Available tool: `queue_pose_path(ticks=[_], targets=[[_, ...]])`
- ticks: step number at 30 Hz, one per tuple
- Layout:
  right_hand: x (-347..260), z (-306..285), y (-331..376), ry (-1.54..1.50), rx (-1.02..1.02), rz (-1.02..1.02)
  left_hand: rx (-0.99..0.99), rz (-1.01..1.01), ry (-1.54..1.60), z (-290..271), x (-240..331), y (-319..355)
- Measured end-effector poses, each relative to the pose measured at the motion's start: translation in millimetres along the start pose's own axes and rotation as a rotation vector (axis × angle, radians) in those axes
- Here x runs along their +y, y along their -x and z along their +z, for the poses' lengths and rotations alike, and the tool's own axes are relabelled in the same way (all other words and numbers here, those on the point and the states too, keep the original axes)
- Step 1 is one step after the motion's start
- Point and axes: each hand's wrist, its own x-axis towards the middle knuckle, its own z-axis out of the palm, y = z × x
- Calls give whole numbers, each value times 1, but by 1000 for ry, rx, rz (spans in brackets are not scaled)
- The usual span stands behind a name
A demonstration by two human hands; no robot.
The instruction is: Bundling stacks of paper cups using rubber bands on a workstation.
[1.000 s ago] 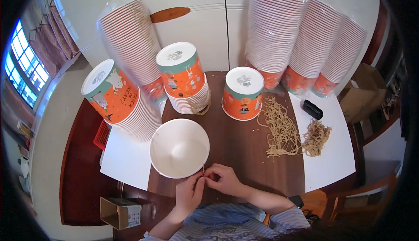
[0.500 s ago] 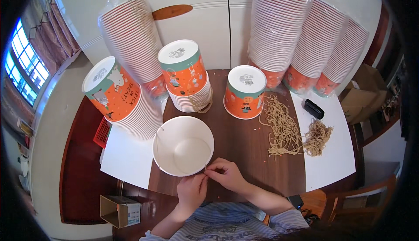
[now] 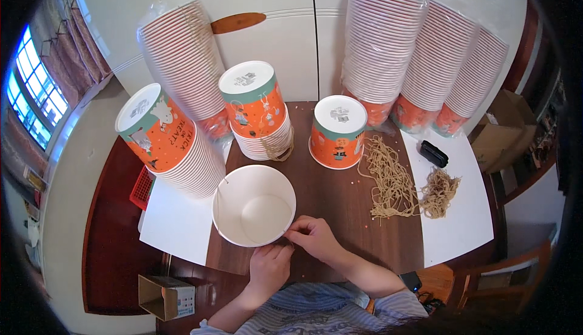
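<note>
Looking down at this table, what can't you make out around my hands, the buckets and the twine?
- Head view: what, if anything, the left hand and right hand hold; fingers cover it, and it's too small.
- Head view: the open bucket's outer side, mostly hidden behind its rim.
- Head view: the single upturned bucket's inside, hidden by its base.
- Head view: most ends of the tangled twine, lost among strands.

The open bucket is white inside, with brown wood-grain tabletop around it. Right of the bucket, an upturned tub is orange with a green band and small printed figures, and the cord heap is tan.
</note>
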Motion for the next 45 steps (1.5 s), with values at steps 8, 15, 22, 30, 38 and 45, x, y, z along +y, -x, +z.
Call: queue_pose_path(ticks=[8,15,22,30,38,45], targets=[[-8,1,0,129,5,-67,9,48,-12,0,-4,1],[7,-21,-3,135,33,-55,-7,31,-118,-35,-11,8],[0,-30,-2,-171,6,87,-32,38,-220,-78,-35,18],[-19,-4,21,276,225,-270,-66,52,-36,-120,-37,-2],[-79,59,12,510,-166,-583,97,290,-34,-136,-36,-39],[-103,40,-14,405,-212,-246,205,140,-2,-139,-43,-26]])
